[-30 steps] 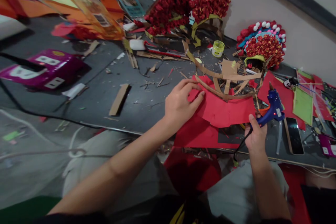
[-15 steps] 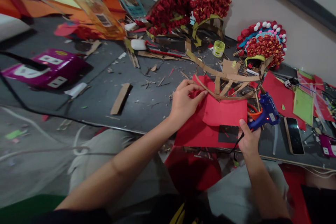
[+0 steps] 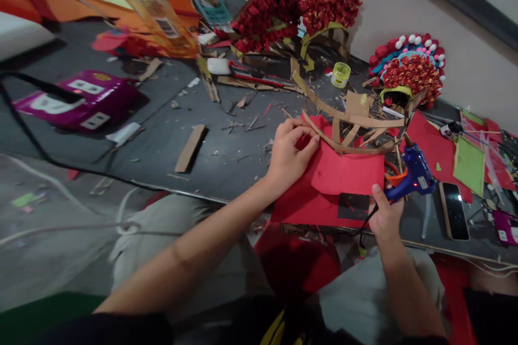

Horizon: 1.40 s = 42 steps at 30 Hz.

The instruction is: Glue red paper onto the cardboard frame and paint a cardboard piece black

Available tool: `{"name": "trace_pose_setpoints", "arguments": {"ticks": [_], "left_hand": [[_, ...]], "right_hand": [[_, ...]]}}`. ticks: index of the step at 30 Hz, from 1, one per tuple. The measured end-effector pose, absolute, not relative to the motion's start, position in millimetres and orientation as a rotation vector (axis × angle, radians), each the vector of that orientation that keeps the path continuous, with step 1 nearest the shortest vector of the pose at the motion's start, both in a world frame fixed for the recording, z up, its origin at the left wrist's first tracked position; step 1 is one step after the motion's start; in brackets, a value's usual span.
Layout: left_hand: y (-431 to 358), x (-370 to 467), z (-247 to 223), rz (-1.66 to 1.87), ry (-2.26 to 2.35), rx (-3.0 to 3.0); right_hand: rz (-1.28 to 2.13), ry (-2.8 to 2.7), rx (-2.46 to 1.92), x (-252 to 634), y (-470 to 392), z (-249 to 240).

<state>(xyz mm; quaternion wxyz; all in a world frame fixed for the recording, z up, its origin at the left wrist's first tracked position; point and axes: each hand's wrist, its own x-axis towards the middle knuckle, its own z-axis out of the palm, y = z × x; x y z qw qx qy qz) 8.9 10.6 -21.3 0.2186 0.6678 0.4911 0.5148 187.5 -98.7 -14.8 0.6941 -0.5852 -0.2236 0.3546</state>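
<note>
My left hand (image 3: 294,152) pinches the left end of a curved cardboard frame (image 3: 347,149), its fingertips close to the red paper below. The frame is made of bent strips joined by short crosspieces. Beneath it lies a folded red paper sheet (image 3: 352,172) over more red paper along the table edge. My right hand (image 3: 386,218) is wrapped around the handle of a blue hot glue gun (image 3: 416,172), whose nozzle points up beside the frame's right end. A small red light glows on the gun. Behind the gun, an orange ring-shaped handle (image 3: 395,175) partly shows.
Red flower-covered headpieces (image 3: 332,2) stand along the wall. A yellow-lidded jar (image 3: 340,74), a purple power strip (image 3: 83,98), a loose cardboard strip (image 3: 190,148) and scraps lie on the dark table (image 3: 234,172). To the right is a phone (image 3: 454,210).
The view has shifted slightly, so the table things appear a little further right. Both hands keep their grips, with hardly any movement relative to the frame and paper.
</note>
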Motion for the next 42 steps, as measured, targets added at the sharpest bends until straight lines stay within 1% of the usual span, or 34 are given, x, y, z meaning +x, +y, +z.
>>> {"name": "trace_pose_setpoints", "arguments": {"ticks": [8, 16, 22, 31, 39, 42], "left_hand": [[9, 7, -13, 1.454, 1.268, 1.765], [13, 4, -12, 1.629, 1.188, 1.393], [16, 0, -10, 1.561, 1.117, 1.205], [16, -5, -10, 1.494, 1.125, 1.334], [15, -5, -13, 1.432, 1.109, 1.302], [14, -5, -13, 1.474, 1.101, 1.315]], "right_hand": [[0.798, -0.402, -1.222, 189, -94, -8], [0.744, -0.385, -1.203, 200, -92, -5], [0.66, -0.381, -1.22, 211, -91, -4], [0.62, -0.505, -1.225, 220, -92, -7], [0.681, -0.407, -1.203, 221, -92, -3], [0.696, -0.412, -1.195, 222, -91, -2]]}}
